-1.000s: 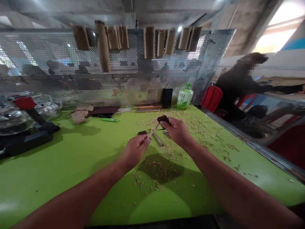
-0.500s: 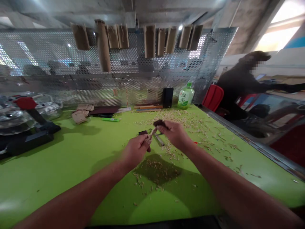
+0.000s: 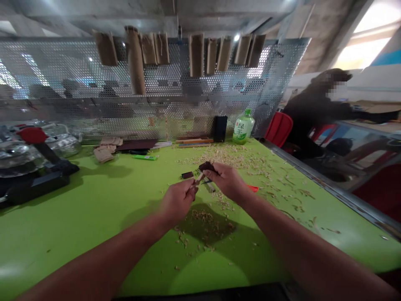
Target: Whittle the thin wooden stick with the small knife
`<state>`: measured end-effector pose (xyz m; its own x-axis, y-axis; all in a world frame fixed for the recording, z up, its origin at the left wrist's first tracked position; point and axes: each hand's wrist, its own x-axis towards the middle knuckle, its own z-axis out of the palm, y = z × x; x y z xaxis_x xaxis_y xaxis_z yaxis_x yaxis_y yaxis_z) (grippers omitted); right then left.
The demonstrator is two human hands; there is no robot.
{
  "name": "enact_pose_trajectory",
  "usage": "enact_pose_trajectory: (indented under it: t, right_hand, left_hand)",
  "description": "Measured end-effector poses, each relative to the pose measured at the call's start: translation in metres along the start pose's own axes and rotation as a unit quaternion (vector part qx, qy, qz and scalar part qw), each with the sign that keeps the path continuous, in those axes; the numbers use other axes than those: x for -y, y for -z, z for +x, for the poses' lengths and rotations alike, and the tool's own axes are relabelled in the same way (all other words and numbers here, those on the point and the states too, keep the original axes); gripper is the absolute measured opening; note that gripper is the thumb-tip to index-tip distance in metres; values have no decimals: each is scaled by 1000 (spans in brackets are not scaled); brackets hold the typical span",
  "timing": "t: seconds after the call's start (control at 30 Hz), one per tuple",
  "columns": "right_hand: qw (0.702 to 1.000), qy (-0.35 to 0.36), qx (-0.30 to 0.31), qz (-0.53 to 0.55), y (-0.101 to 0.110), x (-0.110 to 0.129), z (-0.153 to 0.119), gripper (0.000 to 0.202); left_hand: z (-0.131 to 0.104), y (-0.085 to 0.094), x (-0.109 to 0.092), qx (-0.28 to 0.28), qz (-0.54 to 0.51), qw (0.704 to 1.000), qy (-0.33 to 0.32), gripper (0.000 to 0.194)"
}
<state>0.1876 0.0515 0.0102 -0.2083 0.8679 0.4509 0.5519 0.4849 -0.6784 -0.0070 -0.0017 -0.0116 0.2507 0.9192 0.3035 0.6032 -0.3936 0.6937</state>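
My left hand (image 3: 176,200) is closed on a slim, pale wooden piece (image 3: 199,179), whose free end points up and to the right. My right hand (image 3: 228,180) pinches a dark brown folded strip that looks like sandpaper (image 3: 206,167), held at that end of the wood. My fingers cover much of both things. Just beyond my hands lie a small dark brown piece (image 3: 187,175) and a flat greyish tool (image 3: 211,187), partly hidden. An orange-red object (image 3: 253,189) shows beside my right wrist. Wood shavings (image 3: 205,218) are scattered beneath my hands.
A green-labelled bottle (image 3: 243,127) and a black box (image 3: 220,128) stand by the perforated metal screen (image 3: 181,109). At left are a black-and-red device (image 3: 40,144) and pale wooden pieces (image 3: 104,154). A green cutter (image 3: 144,157) lies near the back. A person (image 3: 316,106) sits at right.
My right hand has come slightly down with the dark strip along the wooden piece. More of the orange-red object shows. My left hand stays nearly where it was.
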Motion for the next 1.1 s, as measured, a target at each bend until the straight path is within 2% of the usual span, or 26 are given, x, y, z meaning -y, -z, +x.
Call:
enact_pose_trajectory:
  t: [0.13, 0.27, 0.4, 0.57, 0.7, 0.83, 0.97, 1.0, 1.1]
  right_hand:
    - [997, -28, -62, -22, -1, 0, -1, 31]
    - [999, -5, 34, 9, -7, 4, -4, 31]
    - [999, -27, -33, 4, -7, 3, -2, 33]
    - [1000, -17, 2, 6, -5, 0, -3, 32]
    - [998, -43, -50, -12, -4, -2, -1, 33]
    - [999, -18, 18, 21, -4, -4, -1, 31]
    - [998, -48, -50, 9, -5, -6, -1, 34]
    - [998, -42, -43, 15, -6, -6, -2, 32]
    - [998, -7, 48, 44, -11, -4, -4, 31]
  left_hand:
    - [0, -1, 1, -7, 24, 1000, 1, 27]
    - [1, 0, 2, -10, 52, 999, -13, 26]
    - [2, 1, 1, -32, 67, 997, -7, 32]
    - [0, 0, 3, -21, 105, 994, -34, 35]
    - [0, -1, 5, -38, 127, 991, -22, 39]
    - [0, -2, 5, -26, 128, 991, -24, 40]
    - [1, -3, 6, -36, 122, 992, -9, 40]
    - [1, -3, 7, -32, 123, 992, -13, 39]
    - [3, -3, 9, -26, 124, 992, -28, 38]
